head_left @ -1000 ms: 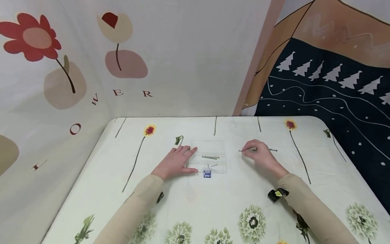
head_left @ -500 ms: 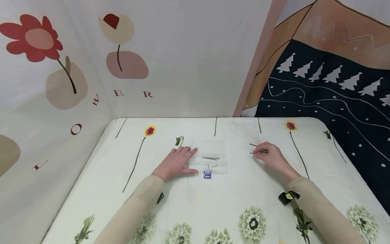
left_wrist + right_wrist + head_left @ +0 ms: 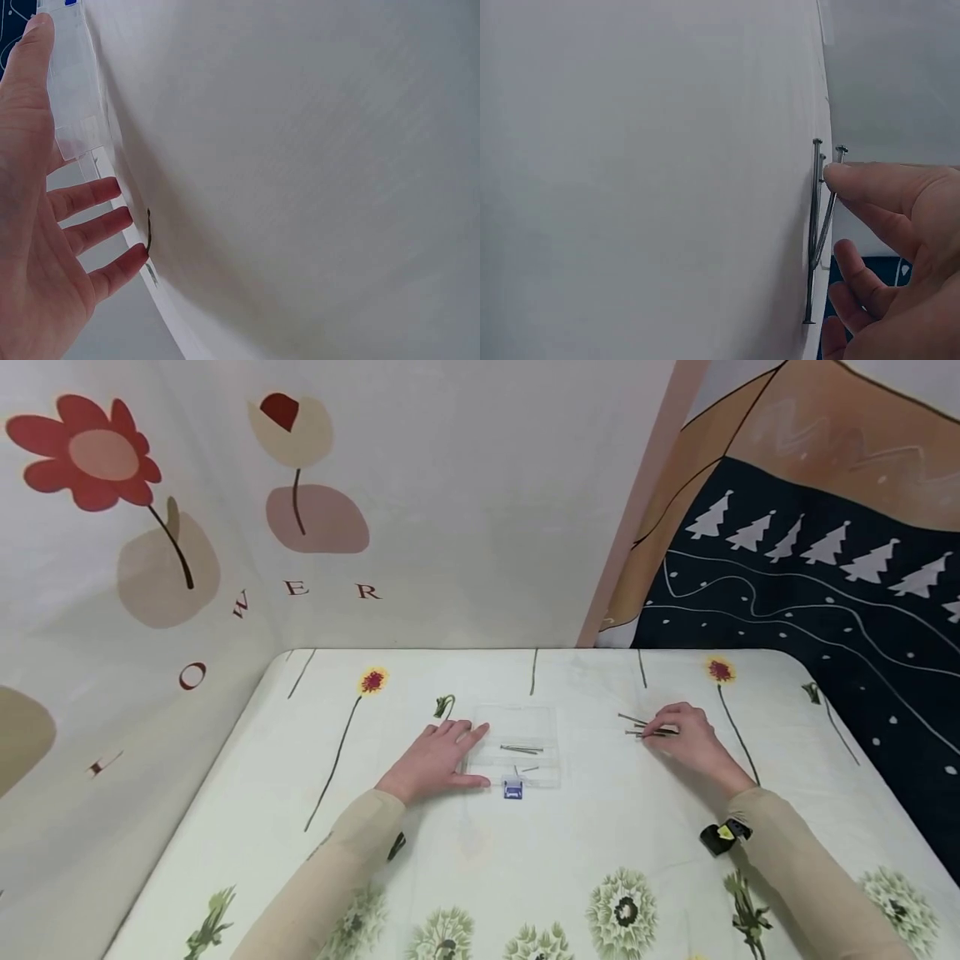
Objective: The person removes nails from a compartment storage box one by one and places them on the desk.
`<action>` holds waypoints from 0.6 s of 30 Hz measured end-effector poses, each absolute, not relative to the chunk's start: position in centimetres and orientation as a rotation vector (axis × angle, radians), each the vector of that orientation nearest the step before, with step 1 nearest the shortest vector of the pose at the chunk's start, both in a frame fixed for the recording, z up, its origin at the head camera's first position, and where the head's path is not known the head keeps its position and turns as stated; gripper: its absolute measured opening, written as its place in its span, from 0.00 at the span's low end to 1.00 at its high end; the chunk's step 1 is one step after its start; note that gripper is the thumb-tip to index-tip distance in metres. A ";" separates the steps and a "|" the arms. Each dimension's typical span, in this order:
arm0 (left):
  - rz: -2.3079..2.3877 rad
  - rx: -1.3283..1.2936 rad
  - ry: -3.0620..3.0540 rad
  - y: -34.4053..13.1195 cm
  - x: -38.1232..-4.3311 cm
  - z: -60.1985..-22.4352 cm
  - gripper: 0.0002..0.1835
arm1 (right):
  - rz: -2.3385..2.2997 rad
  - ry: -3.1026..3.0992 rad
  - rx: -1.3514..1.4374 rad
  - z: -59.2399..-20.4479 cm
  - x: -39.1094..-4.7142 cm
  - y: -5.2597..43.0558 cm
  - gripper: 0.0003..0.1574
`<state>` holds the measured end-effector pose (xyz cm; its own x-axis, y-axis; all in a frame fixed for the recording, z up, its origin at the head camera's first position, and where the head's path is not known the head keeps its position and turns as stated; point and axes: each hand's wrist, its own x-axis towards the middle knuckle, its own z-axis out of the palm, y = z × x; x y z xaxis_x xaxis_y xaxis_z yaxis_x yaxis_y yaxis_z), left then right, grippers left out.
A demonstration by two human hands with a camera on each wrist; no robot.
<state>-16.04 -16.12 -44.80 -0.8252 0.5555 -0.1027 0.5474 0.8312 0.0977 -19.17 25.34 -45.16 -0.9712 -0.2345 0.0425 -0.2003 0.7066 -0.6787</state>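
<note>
My left hand (image 3: pixel 435 756) lies against the left side of a clear plastic compartment box (image 3: pixel 517 718), fingers spread, thumb by its front corner. In the left wrist view the thumb (image 3: pixel 31 60) stretches along the box wall. A few long nails (image 3: pixel 521 748) lie in the middle compartment; two small nails (image 3: pixel 529 768) are in the front one. Off to the right, my right hand (image 3: pixel 693 743) pinches a long nail (image 3: pixel 830 214) between thumb and forefinger, tilted with its head up. Other long nails (image 3: pixel 811 240) lie on the cloth right beside it.
A blue-labelled tab (image 3: pixel 513 789) sticks out at the box's front edge. The table wears a white flowered cloth (image 3: pixel 570 835). Printed curtains (image 3: pixel 465 527) rise behind the far edge and at the left; a dark one (image 3: pixel 795 602) hangs at the right.
My right hand has moved to the right, away from the box, with the pinched nail, and other nails now show beside its fingers. The left hand stays on the box.
</note>
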 end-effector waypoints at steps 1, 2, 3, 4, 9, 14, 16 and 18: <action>0.091 0.868 2.882 -16.1 -16.1 -44.8 0.50 | -1.128 2.851 -0.361 -45.2 -19.3 25.5 0.04; 0.093 0.865 2.880 -16.1 -16.1 -44.9 0.50 | -1.126 2.846 -0.357 -45.3 -19.4 25.6 0.04; 0.087 0.863 2.877 -16.0 -16.2 -44.9 0.50 | -1.121 2.843 -0.357 -45.3 -19.4 25.6 0.04; 0.086 0.862 2.878 -16.0 -16.2 -45.0 0.50 | -1.117 2.838 -0.356 -45.3 -19.5 25.7 0.04; 0.072 0.860 2.890 -16.1 -16.1 -45.3 0.51 | -1.080 2.850 -0.355 -45.4 -20.1 25.5 0.03; 0.070 0.856 2.891 -16.1 -16.2 -45.4 0.51 | -1.065 2.853 -0.328 -45.4 -20.6 25.2 0.05; 0.072 0.858 2.890 -16.1 -16.2 -45.3 0.51 | -1.064 2.848 -0.322 -45.3 -20.6 25.2 0.05; 0.073 0.856 2.890 -16.1 -16.2 -45.3 0.51 | -1.067 2.841 -0.322 -45.3 -20.7 25.3 0.06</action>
